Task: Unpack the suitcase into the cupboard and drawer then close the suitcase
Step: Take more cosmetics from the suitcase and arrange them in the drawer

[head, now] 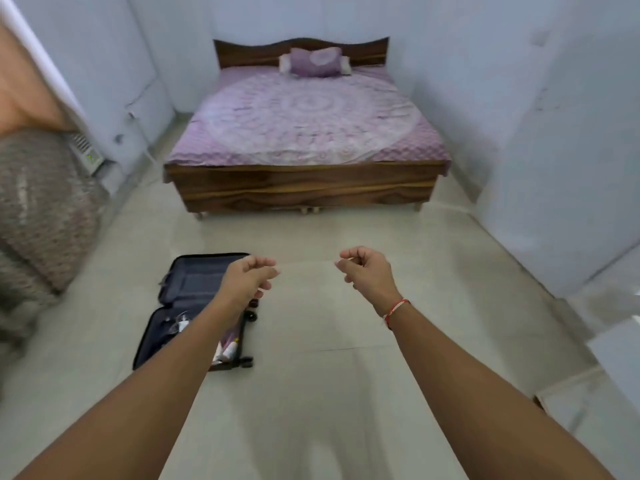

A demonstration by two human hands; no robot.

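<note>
A dark blue suitcase [194,289] lies open flat on the tiled floor, left of centre. Its far half looks empty; its near half holds a few small items, among them white bottles [228,351] by the right edge. My left hand [247,277] hovers above the suitcase's right side, fingers loosely curled and holding nothing. My right hand [369,268] is stretched out over bare floor to the right, fingers curled the same way, also holding nothing. A red thread band sits on my right wrist. My left forearm hides part of the suitcase's contents.
A wooden bed [304,140] with a purple patterned cover and pillows stands ahead against the back wall. A grey patterned fabric-covered bulk [41,209] sits at the left. White cupboard fronts [561,150] line the right side. Open tiled floor lies between me and the bed.
</note>
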